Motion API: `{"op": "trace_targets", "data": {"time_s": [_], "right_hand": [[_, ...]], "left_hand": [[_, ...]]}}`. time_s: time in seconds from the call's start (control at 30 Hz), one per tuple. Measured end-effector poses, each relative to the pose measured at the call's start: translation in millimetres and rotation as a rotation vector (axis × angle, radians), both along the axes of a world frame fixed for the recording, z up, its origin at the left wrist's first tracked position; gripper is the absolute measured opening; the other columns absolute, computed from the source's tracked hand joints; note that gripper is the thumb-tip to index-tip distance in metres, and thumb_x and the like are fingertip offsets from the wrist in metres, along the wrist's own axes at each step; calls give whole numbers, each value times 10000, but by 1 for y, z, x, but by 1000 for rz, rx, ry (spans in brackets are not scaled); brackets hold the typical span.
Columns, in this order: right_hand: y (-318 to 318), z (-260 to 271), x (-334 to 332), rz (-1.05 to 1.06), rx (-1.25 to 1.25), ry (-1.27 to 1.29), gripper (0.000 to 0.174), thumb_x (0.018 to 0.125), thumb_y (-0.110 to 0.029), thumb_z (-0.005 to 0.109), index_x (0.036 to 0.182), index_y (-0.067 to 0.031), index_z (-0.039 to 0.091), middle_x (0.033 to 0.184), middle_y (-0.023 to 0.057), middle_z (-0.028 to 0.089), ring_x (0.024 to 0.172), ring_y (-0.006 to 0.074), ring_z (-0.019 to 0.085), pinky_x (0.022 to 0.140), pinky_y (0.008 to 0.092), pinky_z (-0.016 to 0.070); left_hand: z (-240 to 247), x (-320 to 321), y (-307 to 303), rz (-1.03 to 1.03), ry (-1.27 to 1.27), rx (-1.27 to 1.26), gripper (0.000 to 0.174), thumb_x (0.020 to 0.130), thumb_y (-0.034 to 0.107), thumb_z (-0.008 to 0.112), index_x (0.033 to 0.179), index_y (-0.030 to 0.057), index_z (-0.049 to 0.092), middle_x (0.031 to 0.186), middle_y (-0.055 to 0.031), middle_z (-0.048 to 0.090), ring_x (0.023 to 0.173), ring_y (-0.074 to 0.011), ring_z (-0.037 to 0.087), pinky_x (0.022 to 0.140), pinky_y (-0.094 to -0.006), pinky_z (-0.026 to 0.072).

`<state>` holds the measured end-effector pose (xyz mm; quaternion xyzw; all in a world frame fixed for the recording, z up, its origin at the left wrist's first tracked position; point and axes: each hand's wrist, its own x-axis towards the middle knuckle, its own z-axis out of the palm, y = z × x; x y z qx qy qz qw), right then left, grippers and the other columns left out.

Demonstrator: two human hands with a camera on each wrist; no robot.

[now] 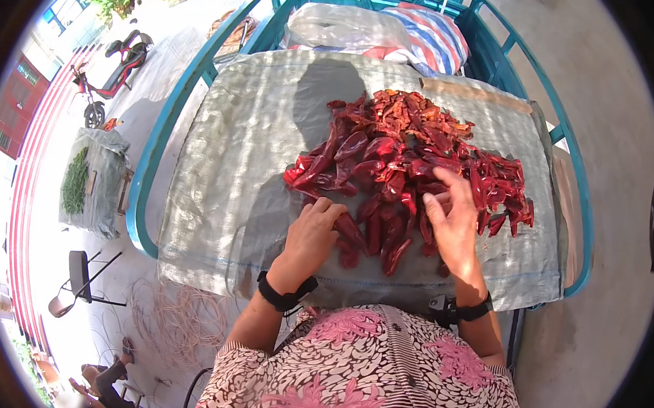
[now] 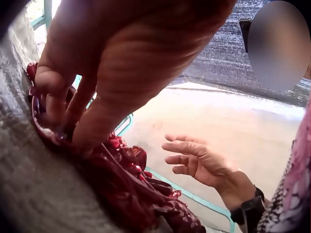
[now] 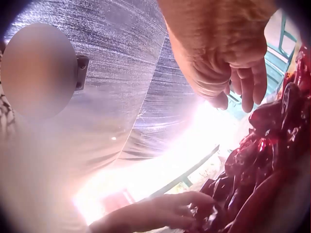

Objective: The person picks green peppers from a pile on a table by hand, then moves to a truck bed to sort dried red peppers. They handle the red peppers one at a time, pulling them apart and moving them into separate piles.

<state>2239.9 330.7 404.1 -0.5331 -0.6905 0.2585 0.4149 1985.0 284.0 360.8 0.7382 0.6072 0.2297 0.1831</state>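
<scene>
Dried red peppers [image 1: 387,170] lie heaped on a pale woven sheet [image 1: 227,148]. The left hand [image 1: 311,240] is at the heap's near left edge, and in the left wrist view that hand [image 2: 112,73] pinches a dark red pepper [image 2: 48,131] between thumb and fingers. Above the heap's near right part hovers the right hand [image 1: 454,220], fingers apart and slightly bent, holding nothing. The right wrist view shows this hand [image 3: 228,58] just off the peppers [image 3: 267,145], its fingers hanging loosely.
A teal metal rail [image 1: 158,153] runs round the sheet. Behind are a clear plastic bag [image 1: 342,30] and a striped sack [image 1: 433,37]. A wooden strip [image 1: 478,95] lies at the back right. To the left stand a scooter [image 1: 117,74], a chair [image 1: 79,275] and a low table with green stalks [image 1: 75,182].
</scene>
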Motion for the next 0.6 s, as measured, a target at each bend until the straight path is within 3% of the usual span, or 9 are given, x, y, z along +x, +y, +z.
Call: {"op": "trace_targets", "data": {"time_s": [0.13, 0.2, 0.33, 0.37, 0.47, 0.5, 0.53, 0.6], "right_hand": [[-19, -12, -13, 356, -211, -56, 486, 888, -45, 720, 1348, -67, 564, 1220, 119, 582, 837, 168, 634, 748, 304, 542], [-28, -2, -26, 419, -324, -19, 520, 881, -83, 737, 1369, -95, 559, 1170, 121, 600, 850, 183, 640, 761, 325, 552], [-23, -13, -26, 608, -85, -49, 391, 905, -103, 718, 1289, -100, 644, 1099, 103, 639, 877, 228, 661, 773, 350, 554], [-25, -9, -20, 560, -276, -10, 333, 913, -98, 709, 1244, -94, 675, 1055, 108, 651, 884, 243, 666, 782, 349, 549], [-14, 2, -15, 459, 30, -101, 315, 916, -88, 703, 1230, -82, 679, 979, 114, 655, 870, 250, 664, 776, 354, 545], [-8, 6, -8, 431, -7, -110, 285, 928, -89, 687, 1213, -65, 683, 963, 119, 663, 902, 262, 665, 803, 360, 540], [-6, 8, -5, 343, -49, -59, 287, 928, -83, 681, 1214, -72, 684, 1011, 123, 669, 923, 283, 658, 831, 371, 534], [8, 11, 4, 167, 112, -170, 315, 912, -71, 692, 1226, -99, 682, 1048, 127, 669, 975, 300, 644, 877, 388, 521]], "left_hand": [[7, -3, 3, -24, 22, -7, 337, 778, 98, 750, 1104, 81, 668, 1002, -73, 656, 999, -303, 608, 858, -415, 512], [12, -3, 0, -65, -21, 11, 334, 770, 126, 758, 1084, 94, 648, 969, -61, 659, 981, -302, 620, 825, -416, 525], [15, 7, -5, -107, -152, 9, 362, 789, 180, 795, 1116, 81, 675, 921, -72, 664, 799, -282, 644, 727, -379, 532], [16, 10, -4, -85, -195, 3, 381, 793, 176, 795, 1141, 84, 671, 924, -75, 658, 784, -280, 649, 715, -375, 534], [19, 13, 7, 22, -235, 18, 434, 809, 167, 789, 1215, 97, 653, 954, -81, 637, 788, -277, 664, 708, -371, 539], [19, 12, 13, 81, -183, 40, 449, 817, 166, 784, 1239, 106, 644, 976, -83, 628, 823, -279, 669, 724, -375, 541], [20, 11, 19, 138, -130, 65, 465, 824, 164, 778, 1264, 114, 636, 999, -85, 620, 858, -281, 674, 741, -379, 542], [20, 10, 32, 146, -31, 97, 470, 837, 132, 749, 1290, 155, 624, 1086, -95, 591, 960, -293, 659, 797, -408, 540]]}}
